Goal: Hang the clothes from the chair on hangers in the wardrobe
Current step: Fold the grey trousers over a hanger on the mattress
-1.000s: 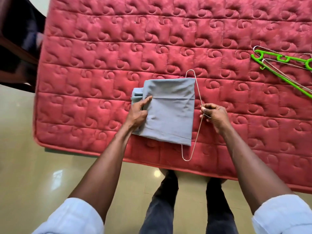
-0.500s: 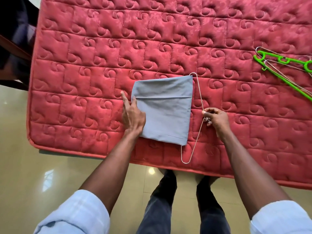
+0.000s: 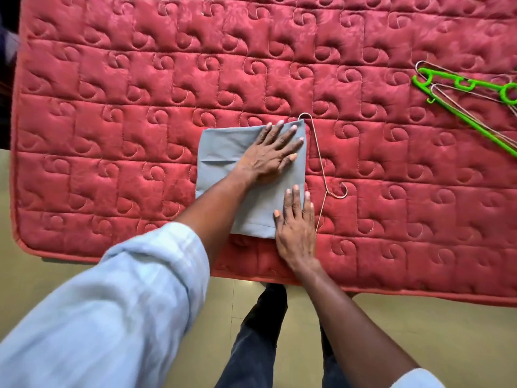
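Note:
A folded grey garment (image 3: 223, 152) lies flat on the red quilted mattress (image 3: 140, 79), draped over a thin metal wire hanger (image 3: 321, 169) whose hook points right. My left hand (image 3: 271, 152) presses flat on the garment's upper right part, fingers spread and straight. Flat on the garment's lower right corner lies my right hand (image 3: 296, 228), fingers straight, just beside the hanger wire. Neither hand grips anything.
A green plastic hanger (image 3: 461, 88) and wire hangers (image 3: 475, 99) lie at the mattress's right edge. The mattress's front edge runs near my legs (image 3: 260, 331) over a beige tiled floor (image 3: 42, 275). Dark wooden furniture (image 3: 7, 79) stands at far left.
My right hand has let go of the hanger's hook and now lies flat on the garment. My left hand moved from the garment's left edge across to its upper right.

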